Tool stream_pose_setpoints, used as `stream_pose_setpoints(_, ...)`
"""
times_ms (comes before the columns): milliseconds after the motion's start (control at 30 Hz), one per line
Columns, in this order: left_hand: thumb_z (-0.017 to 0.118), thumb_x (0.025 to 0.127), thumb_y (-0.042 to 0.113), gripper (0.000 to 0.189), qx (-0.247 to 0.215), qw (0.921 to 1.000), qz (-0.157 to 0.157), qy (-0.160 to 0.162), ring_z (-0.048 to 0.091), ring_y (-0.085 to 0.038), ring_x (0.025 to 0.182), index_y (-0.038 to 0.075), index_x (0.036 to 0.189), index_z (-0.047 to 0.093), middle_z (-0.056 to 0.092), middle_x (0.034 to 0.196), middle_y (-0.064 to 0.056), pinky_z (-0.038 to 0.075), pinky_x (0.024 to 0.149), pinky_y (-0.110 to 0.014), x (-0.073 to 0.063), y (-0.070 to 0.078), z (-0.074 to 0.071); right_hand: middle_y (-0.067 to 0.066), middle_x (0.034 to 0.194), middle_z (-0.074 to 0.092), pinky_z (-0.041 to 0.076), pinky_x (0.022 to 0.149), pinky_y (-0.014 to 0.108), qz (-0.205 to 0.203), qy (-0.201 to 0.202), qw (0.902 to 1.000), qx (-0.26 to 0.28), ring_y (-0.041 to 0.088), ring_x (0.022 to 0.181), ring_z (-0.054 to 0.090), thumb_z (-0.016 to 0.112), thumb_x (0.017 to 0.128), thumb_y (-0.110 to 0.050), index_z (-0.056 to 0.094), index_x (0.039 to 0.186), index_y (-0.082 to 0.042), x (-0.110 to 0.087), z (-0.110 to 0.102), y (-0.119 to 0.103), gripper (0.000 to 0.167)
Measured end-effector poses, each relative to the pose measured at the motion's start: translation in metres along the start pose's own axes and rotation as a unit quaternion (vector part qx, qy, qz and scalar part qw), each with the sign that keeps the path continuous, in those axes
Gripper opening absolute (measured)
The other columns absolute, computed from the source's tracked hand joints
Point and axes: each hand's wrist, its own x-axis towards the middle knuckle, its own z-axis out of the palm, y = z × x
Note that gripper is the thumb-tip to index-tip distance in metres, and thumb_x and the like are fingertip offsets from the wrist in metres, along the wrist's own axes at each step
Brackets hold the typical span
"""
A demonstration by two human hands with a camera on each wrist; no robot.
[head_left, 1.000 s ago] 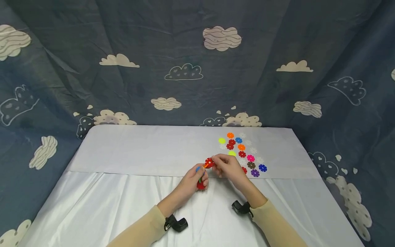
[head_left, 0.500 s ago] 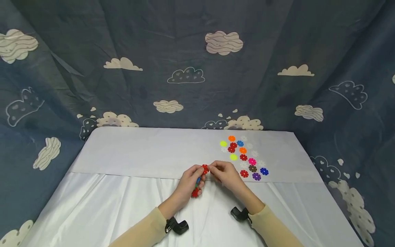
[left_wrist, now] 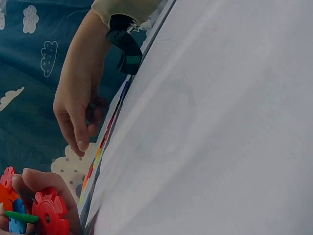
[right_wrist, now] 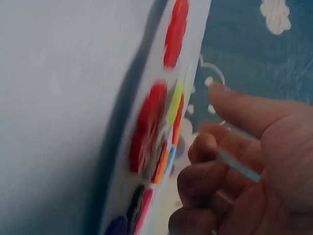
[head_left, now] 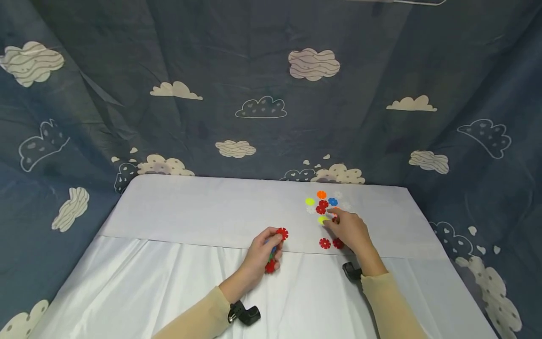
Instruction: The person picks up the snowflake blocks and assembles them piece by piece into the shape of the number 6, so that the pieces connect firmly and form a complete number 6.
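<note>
Cloud-printed dark cloth (head_left: 262, 134) is hung behind a white-covered table (head_left: 190, 207). Near the lower centre of the head view, joined flower-shaped discs (head_left: 282, 233) are gripped by the curled fingers of the left hand (head_left: 258, 252). Right of centre, loose discs (head_left: 321, 210) are partly hidden by the right hand (head_left: 352, 230), whose thumb and forefinger are held apart.

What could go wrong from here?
The right hand is among closely spaced loose discs, so it might nudge neighbours of the yellow disc.
Only the left hand holds the disc cluster; uneven squeezing could loosen a piece, perhaps the red disc beside its thumb.
</note>
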Motion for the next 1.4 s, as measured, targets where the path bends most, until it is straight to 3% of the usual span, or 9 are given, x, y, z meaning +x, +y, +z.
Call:
stream_pose_setpoints(67,0.060,0.108,0.024,0.016,-0.001,1.0000,-0.001,0.002,0.047,-0.011,0.061,0.010,0.116,0.060,0.058,0.089,0.000,0.047,0.048,-0.023,0.000,0.001,0.000,0.009,0.085,0.069,0.044,0.062,0.033,0.008,0.016,0.9997,-0.015,0.024,0.073,0.055,0.075,0.098,-0.040,0.066,0.144,-0.011,0.001,0.002,0.001,0.055)
stream_pose_setpoints(267,0.060,0.108,0.023,0.016,0.002,1.0000,-0.005,0.007,0.047,-0.011,0.061,0.009,0.115,0.060,0.057,0.089,-0.001,0.047,0.047,-0.022,-0.001,0.000,0.001,0.018,0.113,0.077,0.054,0.071,0.039,0.030,0.025,0.9990,-0.020,0.032,0.091,0.067,0.078,0.096,-0.036,0.073,0.135,-0.010,0.003,0.011,0.001,0.047)
stream_pose_setpoints(500,0.061,0.108,0.028,0.018,-0.006,0.9999,-0.003,0.012,0.047,-0.010,0.059,0.011,0.109,0.061,0.057,0.086,0.001,0.046,0.046,-0.023,-0.001,0.002,0.003,0.007,0.085,0.062,0.044,0.061,0.027,0.023,-0.005,0.9930,0.116,0.019,0.073,0.055,0.076,0.097,-0.028,0.069,0.113,-0.001,0.002,0.008,-0.002,0.031)
stream_pose_setpoints(600,0.060,0.109,0.030,0.019,-0.012,0.9997,-0.007,0.020,0.047,-0.010,0.057,0.012,0.103,0.060,0.057,0.084,0.002,0.046,0.046,-0.023,0.000,0.003,0.003,0.006,0.081,0.061,0.042,0.056,0.025,0.001,-0.042,0.9791,0.199,0.018,0.067,0.053,0.070,0.103,-0.028,0.068,0.112,-0.003,-0.006,0.007,-0.012,0.026)
stream_pose_setpoints(733,0.055,0.111,0.030,0.020,-0.013,0.9994,-0.011,0.031,0.046,-0.010,0.056,0.013,0.102,0.059,0.056,0.082,0.002,0.046,0.046,-0.023,0.000,0.004,0.002,0.013,0.085,0.068,0.047,0.053,0.025,-0.028,-0.091,0.9431,0.319,0.019,0.063,0.054,0.065,0.107,-0.026,0.069,0.115,-0.001,-0.024,0.007,-0.038,0.026)
stream_pose_setpoints(800,0.053,0.112,0.030,0.020,-0.012,0.9994,-0.010,0.032,0.045,-0.010,0.057,0.014,0.102,0.058,0.055,0.082,0.002,0.046,0.046,-0.023,-0.001,0.005,0.003,0.016,0.089,0.071,0.052,0.056,0.025,-0.047,-0.091,0.9345,0.341,0.018,0.065,0.058,0.066,0.106,-0.025,0.072,0.114,-0.002,-0.032,0.009,-0.051,0.025)
stream_pose_setpoints(1033,0.049,0.114,0.028,0.019,-0.013,0.9995,-0.010,0.026,0.048,-0.010,0.057,0.014,0.104,0.057,0.057,0.081,0.002,0.049,0.047,-0.024,0.000,0.003,0.004,0.012,0.092,0.078,0.058,0.064,0.022,-0.183,0.009,0.9569,0.225,0.014,0.068,0.066,0.070,0.103,-0.013,0.078,0.109,-0.007,-0.045,0.021,-0.075,0.011)
stream_pose_setpoints(1200,0.043,0.116,0.029,0.021,-0.005,0.9998,-0.016,0.009,0.051,-0.011,0.059,0.013,0.109,0.056,0.058,0.084,0.002,0.054,0.051,-0.026,0.000,0.002,0.003,0.007,0.092,0.079,0.058,0.061,0.021,-0.217,0.031,0.9555,0.198,0.009,0.066,0.065,0.070,0.102,-0.007,0.079,0.108,-0.008,-0.045,0.023,-0.074,0.011)
stream_pose_setpoints(1400,0.041,0.117,0.027,0.022,-0.006,0.9998,-0.008,-0.018,0.059,-0.013,0.064,0.011,0.111,0.056,0.059,0.089,-0.001,0.066,0.065,-0.038,0.002,0.002,0.002,0.005,0.092,0.080,0.056,0.059,0.021,-0.237,0.047,0.9547,0.174,0.011,0.067,0.066,0.072,0.100,-0.007,0.079,0.110,-0.010,-0.044,0.018,-0.070,0.012)
